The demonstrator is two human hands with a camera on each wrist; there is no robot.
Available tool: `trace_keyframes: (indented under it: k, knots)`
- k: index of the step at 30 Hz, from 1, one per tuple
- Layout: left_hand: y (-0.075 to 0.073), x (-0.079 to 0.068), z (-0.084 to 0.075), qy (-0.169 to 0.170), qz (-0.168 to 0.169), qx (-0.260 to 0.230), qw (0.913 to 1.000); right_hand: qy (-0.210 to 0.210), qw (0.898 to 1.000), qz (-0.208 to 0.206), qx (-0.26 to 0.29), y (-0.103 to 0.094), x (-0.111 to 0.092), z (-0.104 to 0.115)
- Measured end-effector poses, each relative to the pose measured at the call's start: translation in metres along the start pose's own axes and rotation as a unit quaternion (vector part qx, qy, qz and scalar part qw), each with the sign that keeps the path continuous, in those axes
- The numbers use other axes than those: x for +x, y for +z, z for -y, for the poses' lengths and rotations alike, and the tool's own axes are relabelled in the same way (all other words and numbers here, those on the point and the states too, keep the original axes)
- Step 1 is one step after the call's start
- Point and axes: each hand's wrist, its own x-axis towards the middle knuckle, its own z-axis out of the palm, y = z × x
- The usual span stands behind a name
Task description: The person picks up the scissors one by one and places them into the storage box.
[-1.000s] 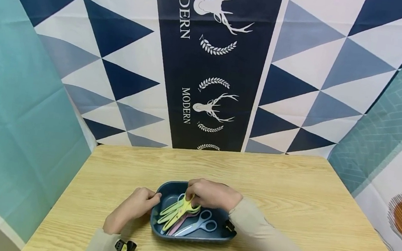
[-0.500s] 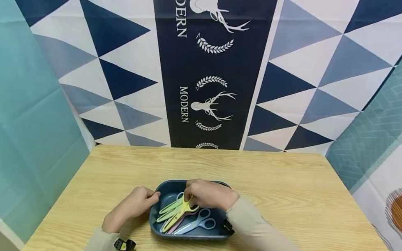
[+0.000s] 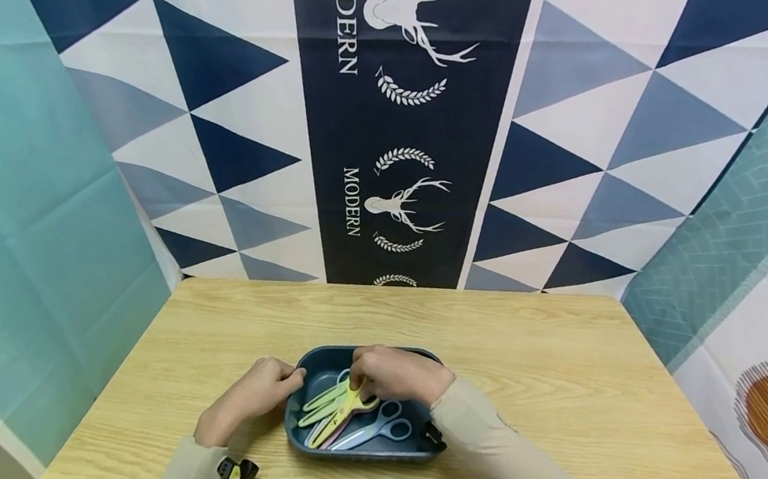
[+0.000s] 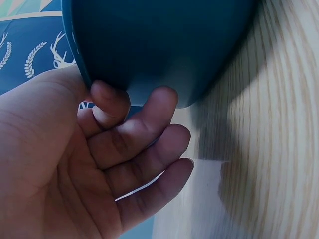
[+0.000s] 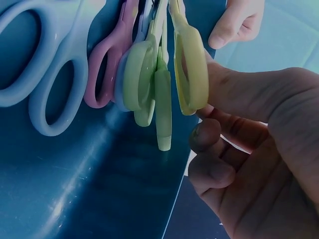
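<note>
A dark blue plastic bin [image 3: 419,457] sits on the table with several pairs of scissors inside. My left hand [image 3: 265,386] pinches its left rim; the fingertips [image 4: 162,102] meet the outer wall in the left wrist view. Reaching in over the far rim, my right hand [image 3: 397,373] holds yellow scissors [image 3: 333,422] by their handles, with the blades slanting down toward the near left. Green scissors [image 5: 142,82] lie right beside them. Pink scissors [image 5: 107,57] are mostly covered in the head view. Light blue scissors [image 3: 372,430] rest toward the right.
The wooden table [image 3: 542,352] extends around the bin on all sides. Behind it hangs a patterned cloth [image 3: 409,140], with a teal cloth [image 3: 41,192] at the left. Small black wrist cameras [image 3: 239,472] are strapped on the arms.
The yellow scissors have turned slightly and hide more of the pink pair. Both hands keep nearly the same places; the head view has shifted a little.
</note>
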Motion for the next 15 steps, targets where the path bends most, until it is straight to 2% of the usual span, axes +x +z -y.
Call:
trace_keyframes:
  k: [5, 15]
  knots:
    - [-0.0004, -0.0001, -0.0003, 0.003, 0.001, -0.011, 0.9999, 0.002, 1.000, 0.003, 0.001, 0.0004, 0.0007, -0.0003]
    - [-0.0010, -0.0010, -0.0016, 0.004, 0.002, -0.004, 1.0000, 0.011, 1.000, 0.009, -0.011, 0.0016, 0.0022, -0.0007]
